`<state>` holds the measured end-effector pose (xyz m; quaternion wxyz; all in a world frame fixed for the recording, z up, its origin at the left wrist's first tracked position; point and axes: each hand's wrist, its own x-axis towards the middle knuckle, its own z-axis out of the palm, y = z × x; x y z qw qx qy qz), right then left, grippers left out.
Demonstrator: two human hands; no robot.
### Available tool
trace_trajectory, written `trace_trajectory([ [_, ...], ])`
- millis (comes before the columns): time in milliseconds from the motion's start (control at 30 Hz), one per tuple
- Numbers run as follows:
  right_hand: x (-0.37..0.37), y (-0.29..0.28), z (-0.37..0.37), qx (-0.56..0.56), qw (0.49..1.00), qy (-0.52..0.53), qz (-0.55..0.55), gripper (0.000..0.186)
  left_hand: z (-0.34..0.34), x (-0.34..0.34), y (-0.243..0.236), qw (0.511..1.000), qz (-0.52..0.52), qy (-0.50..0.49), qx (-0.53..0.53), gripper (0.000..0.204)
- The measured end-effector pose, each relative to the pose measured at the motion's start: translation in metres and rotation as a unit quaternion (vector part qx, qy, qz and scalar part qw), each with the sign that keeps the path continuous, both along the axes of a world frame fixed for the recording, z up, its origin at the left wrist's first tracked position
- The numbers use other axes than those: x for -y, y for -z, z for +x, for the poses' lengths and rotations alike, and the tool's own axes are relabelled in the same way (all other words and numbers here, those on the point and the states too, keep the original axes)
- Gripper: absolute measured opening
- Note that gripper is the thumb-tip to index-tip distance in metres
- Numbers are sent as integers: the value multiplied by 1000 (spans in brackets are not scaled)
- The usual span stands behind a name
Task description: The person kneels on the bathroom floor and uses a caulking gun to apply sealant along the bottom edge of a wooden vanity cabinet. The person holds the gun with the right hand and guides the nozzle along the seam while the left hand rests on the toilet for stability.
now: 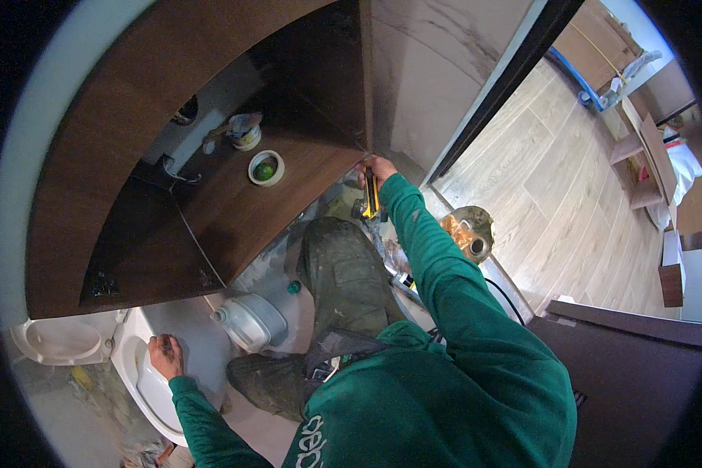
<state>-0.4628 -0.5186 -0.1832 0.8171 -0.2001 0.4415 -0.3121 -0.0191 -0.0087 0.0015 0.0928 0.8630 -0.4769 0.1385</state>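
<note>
My right hand [378,168] is closed around a yellow and black utility knife [370,196], beside the front corner of a dark brown wooden cabinet [288,195]. The knife's body hangs below the fingers, and its tip is hidden at the cabinet edge. My left hand [166,356] rests on the rim of a white toilet bowl [142,382], its fingers laid over the edge. A translucent white jug [249,321] lies tilted between the toilet and my knee.
Inside the cabinet stand a white tub [266,168] with something green and a cup with a brush [245,132]. A thin wire crosses the panel. On my right, a round metallic container [468,232] sits by the doorway. Beyond spreads a wood-look floor [554,164] with boards and bags.
</note>
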Motion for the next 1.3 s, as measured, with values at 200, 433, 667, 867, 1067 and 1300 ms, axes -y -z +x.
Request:
trace_trajectory([
  [200, 1, 6, -7, 31, 999, -26, 15, 19, 0, -2, 0, 999, -19, 18, -27, 10],
  [433, -10, 12, -5, 53, 998, 15, 22, 20, 6, -5, 7, 1000, -17, 13, 5, 11],
  [667, 0, 13, 5, 1, 998, 27, 48, 18, 1, -1, 2, 1000, -17, 18, -7, 10],
  [867, 9, 24, 7, 4, 998, 8, 57, 16, -4, -1, 0, 999, -25, 18, -13, 9],
  [1067, -13, 9, -2, 49, 998, 24, 38, 16, 1, -4, 2, 999, -36, 29, -26, 10],
  [1300, -8, 4, 11, -44, 997, -56, 25, 16, 4, -1, 5, 1000, -3, 14, 10, 11],
])
